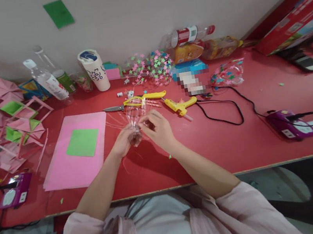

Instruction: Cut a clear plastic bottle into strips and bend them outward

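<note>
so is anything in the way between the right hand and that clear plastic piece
Nothing visible is in the way: the left hand holds the clear plastic piece, and the right hand has its fingertips at it. The scissors lie beyond the piece, not between.

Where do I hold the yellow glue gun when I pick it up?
Best by its handle, coming from the right. The glue gun lies on its side, with the handle sticking out to the right, where the black cord starts. Its nozzle points left, so keep your fingers off that end; it might be hot.
</note>
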The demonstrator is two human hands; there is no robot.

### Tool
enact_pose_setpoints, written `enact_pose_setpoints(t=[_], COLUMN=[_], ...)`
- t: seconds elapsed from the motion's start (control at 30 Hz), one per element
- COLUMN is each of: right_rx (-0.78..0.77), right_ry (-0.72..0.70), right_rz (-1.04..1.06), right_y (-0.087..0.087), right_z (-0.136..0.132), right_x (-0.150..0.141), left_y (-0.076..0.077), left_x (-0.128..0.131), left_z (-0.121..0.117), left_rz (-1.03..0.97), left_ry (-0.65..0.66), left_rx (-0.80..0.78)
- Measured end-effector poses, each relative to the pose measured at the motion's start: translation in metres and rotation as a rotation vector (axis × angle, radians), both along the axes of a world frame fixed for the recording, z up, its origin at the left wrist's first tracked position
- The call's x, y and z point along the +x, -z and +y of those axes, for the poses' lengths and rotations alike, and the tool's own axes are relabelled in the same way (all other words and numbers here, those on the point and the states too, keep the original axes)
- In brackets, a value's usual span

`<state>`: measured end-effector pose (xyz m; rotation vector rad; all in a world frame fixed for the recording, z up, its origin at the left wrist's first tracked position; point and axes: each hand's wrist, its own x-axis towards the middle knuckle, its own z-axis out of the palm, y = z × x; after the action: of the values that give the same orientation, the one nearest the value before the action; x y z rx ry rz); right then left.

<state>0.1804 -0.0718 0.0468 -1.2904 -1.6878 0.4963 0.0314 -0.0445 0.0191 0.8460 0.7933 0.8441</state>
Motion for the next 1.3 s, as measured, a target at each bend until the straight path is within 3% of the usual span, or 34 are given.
enact_pose_setpoints(t=[0.37, 0.5, 0.77, 0.97, 1.13, 1.3], right_rx=[0.114, 0.092, 0.211, 0.162, 0.136, 0.09], right_ry=[-0.103, -0.121, -0.113, -0.117, 0.005, 0.029], right_rz=[-0.078, -0.118, -0.132, -0.118, -0.059, -0.025], right_y=[0.013, 0.015, 0.012, 0.008, 0.002, 0.0], right_z=[0.0, 0.0, -0.004, -0.006, -0.007, -0.004], right_x=[-0.004, -0.005, -0.004, -0.005, -0.001, 0.0], left_y=[0.002, 0.002, 0.0, -0.001, 0.001, 0.001], left_x=[-0.002, -0.002, -0.003, -0.002, -0.003, -0.003], left_z=[0.002, 0.002, 0.001, -0.001, 0.001, 0.001], left_rz=[-0.071, -0.079, -0.087, -0.077, -0.072, -0.067], left_ry=[-0.11, -0.099, -0.081, -0.125, -0.083, -0.074], left_rx=[-0.012, -0.032, -0.068, -0.054, -0.047, -0.024])
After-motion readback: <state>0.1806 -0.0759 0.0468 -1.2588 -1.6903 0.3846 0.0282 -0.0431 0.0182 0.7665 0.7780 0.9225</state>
